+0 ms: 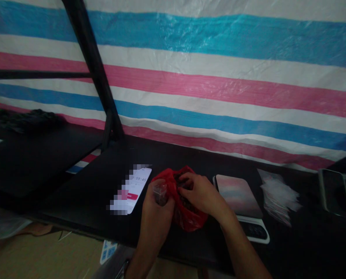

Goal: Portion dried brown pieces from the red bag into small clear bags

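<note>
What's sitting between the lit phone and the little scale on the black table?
In the head view, a red bag lies between the phone and the scale, with both hands on it: the left hand grips a small clear bag, the right hand reaches inside.

We are looking at a makeshift packing stall: a striped tarpaulin (219,77) is backing a black table (83,193) carrying a scale (239,197) and small clear bags (277,193).

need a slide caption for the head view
Left hand holds a small clear bag while right hand reaches into a red bag.
</note>
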A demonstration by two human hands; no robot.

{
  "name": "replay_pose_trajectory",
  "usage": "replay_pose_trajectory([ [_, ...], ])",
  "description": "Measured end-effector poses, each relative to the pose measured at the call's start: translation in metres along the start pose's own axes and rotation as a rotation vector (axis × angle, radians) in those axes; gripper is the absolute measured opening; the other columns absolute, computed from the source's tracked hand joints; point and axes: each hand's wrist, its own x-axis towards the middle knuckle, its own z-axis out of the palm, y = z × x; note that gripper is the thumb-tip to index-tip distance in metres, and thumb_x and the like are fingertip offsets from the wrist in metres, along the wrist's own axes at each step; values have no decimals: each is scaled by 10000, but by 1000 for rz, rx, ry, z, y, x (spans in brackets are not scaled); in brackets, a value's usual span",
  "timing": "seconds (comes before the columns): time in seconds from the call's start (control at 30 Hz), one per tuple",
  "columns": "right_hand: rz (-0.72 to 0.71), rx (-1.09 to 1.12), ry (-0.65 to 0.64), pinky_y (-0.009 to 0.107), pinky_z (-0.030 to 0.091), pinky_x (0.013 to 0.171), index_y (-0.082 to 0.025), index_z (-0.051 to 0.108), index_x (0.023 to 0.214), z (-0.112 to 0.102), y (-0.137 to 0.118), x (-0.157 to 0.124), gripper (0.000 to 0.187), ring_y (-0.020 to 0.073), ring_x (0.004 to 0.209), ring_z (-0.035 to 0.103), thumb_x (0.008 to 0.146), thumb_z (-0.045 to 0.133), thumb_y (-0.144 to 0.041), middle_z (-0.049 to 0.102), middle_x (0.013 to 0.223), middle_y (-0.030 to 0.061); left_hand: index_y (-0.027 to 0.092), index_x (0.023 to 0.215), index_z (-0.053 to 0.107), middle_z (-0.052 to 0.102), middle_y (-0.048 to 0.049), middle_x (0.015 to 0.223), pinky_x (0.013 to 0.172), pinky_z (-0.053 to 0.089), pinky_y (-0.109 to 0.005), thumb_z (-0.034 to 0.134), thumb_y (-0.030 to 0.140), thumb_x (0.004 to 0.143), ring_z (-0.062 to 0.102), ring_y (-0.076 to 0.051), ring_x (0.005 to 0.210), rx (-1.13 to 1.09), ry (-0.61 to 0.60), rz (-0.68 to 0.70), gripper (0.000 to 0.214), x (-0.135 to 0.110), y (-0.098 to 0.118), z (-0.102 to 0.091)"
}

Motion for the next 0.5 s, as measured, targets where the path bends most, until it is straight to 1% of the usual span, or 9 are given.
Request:
replay_pose_trajectory([
  [0.07, 11, 54, -34, 305, 534, 784, -215, 791, 1131, 0, 1, 0, 241, 227, 906, 787, 901, 720, -228, 830, 994, 60, 209, 1126, 635, 753, -67, 1049, 900, 611, -435, 692, 299, 713, 742, -256, 947, -15, 12, 9, 426, -1, 1, 0],
  [0.13, 26, 144, -64, 310, 539, 754, -199, 784, 1142, -1, 4, 1, 247, 230, 868, 780, 916, 712, -266, 822, 960, 67, 214, 1139, 635, 754, -72, 1087, 911, 612, -433, 705, 315, 733, 745, -259, 977, -20, 34, 35, 424, -2, 2, -1],
  [0.27, 86, 376, -85, 312, 561, 755, -179, 763, 1168, -8, 9, 1, 273, 229, 874, 776, 947, 690, -321, 815, 935, 73, 231, 1184, 641, 738, -82, 1185, 988, 589, -446, 684, 328, 804, 725, -269, 1088, 53, 114, 165, 395, -5, 5, -2],
  [0.33, 120, 485, -77, 308, 567, 785, -179, 756, 1170, -16, 11, -1, 274, 219, 890, 777, 951, 687, -327, 817, 935, 67, 242, 1208, 639, 730, -80, 1212, 1017, 575, -453, 675, 335, 835, 711, -272, 1126, 105, 126, 223, 386, -7, 5, -1],
  [0.4, 132, 577, -64, 303, 569, 797, -184, 749, 1180, -24, 11, -3, 292, 210, 901, 777, 940, 701, -344, 821, 954, 63, 252, 1217, 637, 735, -77, 1204, 1002, 579, -459, 681, 363, 860, 713, -277, 1115, 140, 118, 227, 377, -9, 4, 1],
  [0.5, 96, 641, -29, 303, 569, 763, -198, 739, 1196, -33, 10, -8, 347, 210, 891, 775, 923, 721, -410, 822, 977, 63, 252, 1203, 649, 754, -78, 1153, 924, 602, -457, 694, 433, 877, 734, -288, 1048, 170, 92, 178, 376, -10, 2, 5],
])
